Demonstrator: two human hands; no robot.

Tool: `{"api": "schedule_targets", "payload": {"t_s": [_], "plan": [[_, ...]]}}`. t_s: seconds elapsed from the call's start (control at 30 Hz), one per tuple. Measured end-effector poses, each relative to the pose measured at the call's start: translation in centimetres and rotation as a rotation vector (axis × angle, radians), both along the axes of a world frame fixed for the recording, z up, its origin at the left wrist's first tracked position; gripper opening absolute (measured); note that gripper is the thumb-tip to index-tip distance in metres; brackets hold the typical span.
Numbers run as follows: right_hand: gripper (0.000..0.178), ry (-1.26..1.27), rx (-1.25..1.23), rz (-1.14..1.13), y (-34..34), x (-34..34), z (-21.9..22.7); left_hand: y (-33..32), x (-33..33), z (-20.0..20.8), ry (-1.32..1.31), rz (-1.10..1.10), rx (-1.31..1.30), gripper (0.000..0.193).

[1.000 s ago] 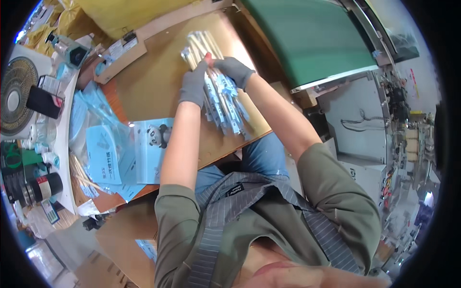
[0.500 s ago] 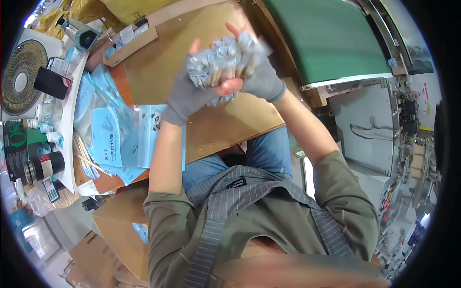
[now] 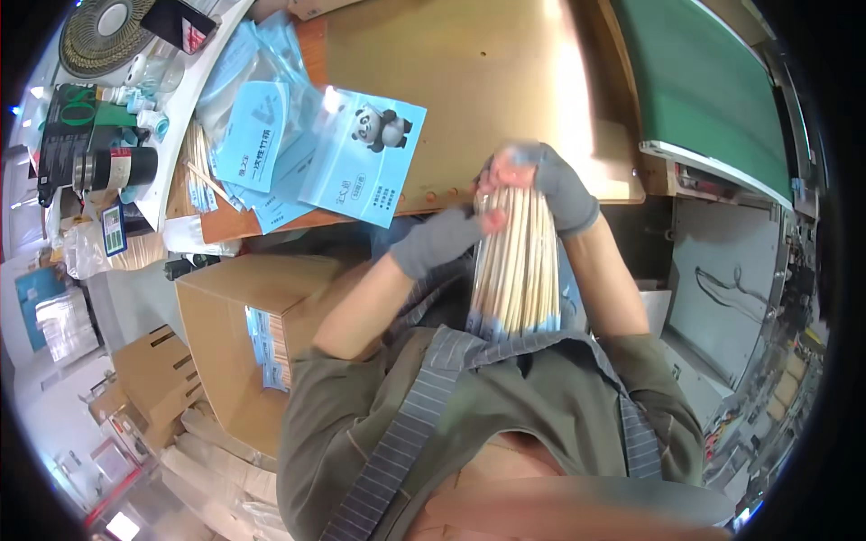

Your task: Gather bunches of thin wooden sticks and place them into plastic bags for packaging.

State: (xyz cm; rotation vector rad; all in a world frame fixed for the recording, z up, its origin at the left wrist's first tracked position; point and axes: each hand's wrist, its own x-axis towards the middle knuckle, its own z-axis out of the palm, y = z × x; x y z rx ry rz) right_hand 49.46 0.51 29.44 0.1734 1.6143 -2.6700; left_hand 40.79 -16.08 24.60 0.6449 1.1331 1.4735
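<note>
A thick bundle of wrapped chopsticks [image 3: 519, 261] hangs lengthwise in front of my body, its bluish ends low by the apron. My right hand [image 3: 552, 185], in a grey fingerless glove, grips the bundle around its far end. My left hand [image 3: 451, 237], gloved alike, presses against the bundle's left side with its fingertips on it; it is slightly blurred. To the left, a blue plastic bag printed with a panda [image 3: 370, 153] lies flat over the table's near edge. More blue bags [image 3: 257, 135] overlap beside it, with a few loose chopsticks [image 3: 207, 176] next to them.
An open cardboard box [image 3: 230, 361] at the lower left holds packs of chopsticks [image 3: 268, 347]. A white shelf [image 3: 180, 126] carries a phone [image 3: 179, 25], a fan [image 3: 108, 27] and a dark bottle [image 3: 117, 169]. A green-topped surface [image 3: 704, 86] stands beyond the brown tabletop [image 3: 451, 72].
Both hands have come down from over the tabletop toward my body with the chopsticks, now seen lengthwise instead of end-on. The view has shifted, bringing more of the cardboard box into sight.
</note>
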Motion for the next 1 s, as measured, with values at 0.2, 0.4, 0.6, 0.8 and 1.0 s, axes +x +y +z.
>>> {"api": "schedule_targets", "payload": {"t_s": [0.2, 0.4, 0.6, 0.8, 1.0], "plan": [[0.021, -0.008, -0.191, -0.105, -2.5, 1.1, 0.3, -7.0, -4.2, -2.7, 1.892, 0.316, -0.622, 0.037], [0.02, 0.028, -0.224, -0.114, -3.0, 1.6, -0.1, -8.3, -7.1, -1.7, 1.786, -0.012, -0.661, 0.025], [0.024, -0.053, -0.203, -0.053, -4.4, 0.7, 1.2, -9.9, -10.8, -2.6, 1.132, 0.436, -0.454, 0.039], [0.036, -0.099, -0.204, -0.012, -4.5, 0.0, 1.0, -10.2, -5.7, -1.7, 1.748, 0.284, -0.496, 0.044], [0.035, -0.107, -0.188, -0.015, -5.0, -0.2, 1.2, -12.0, -7.4, -2.9, 1.854, 0.144, -0.208, 0.036]]}}
